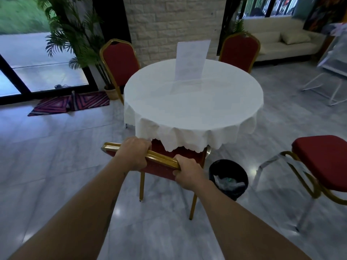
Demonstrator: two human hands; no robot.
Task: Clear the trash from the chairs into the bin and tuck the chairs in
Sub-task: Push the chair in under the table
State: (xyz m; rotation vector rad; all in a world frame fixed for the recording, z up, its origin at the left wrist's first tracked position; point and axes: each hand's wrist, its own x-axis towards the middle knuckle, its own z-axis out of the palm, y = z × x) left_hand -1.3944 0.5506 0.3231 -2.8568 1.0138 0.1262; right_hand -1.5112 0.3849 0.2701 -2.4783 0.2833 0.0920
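A red chair with a gold frame (159, 167) stands right in front of me, its seat partly under the white cloth of the round table (193, 102). My left hand (134, 153) and my right hand (188, 171) both grip the gold top rail of its backrest. A black bin (228, 178) with crumpled plastic trash inside stands on the floor just right of this chair. Another red chair (323, 162) stands away from the table at the right, its seat bare. Two more red chairs, one far left (120, 61) and one far right (239, 51), stand behind the table.
A white sheet in a stand (191, 59) rises on the table. A potted palm (78, 36) and a striped mat (71, 103) lie by the glass door at left. A cream sofa (281, 40) and a white metal frame (328, 79) are at the right.
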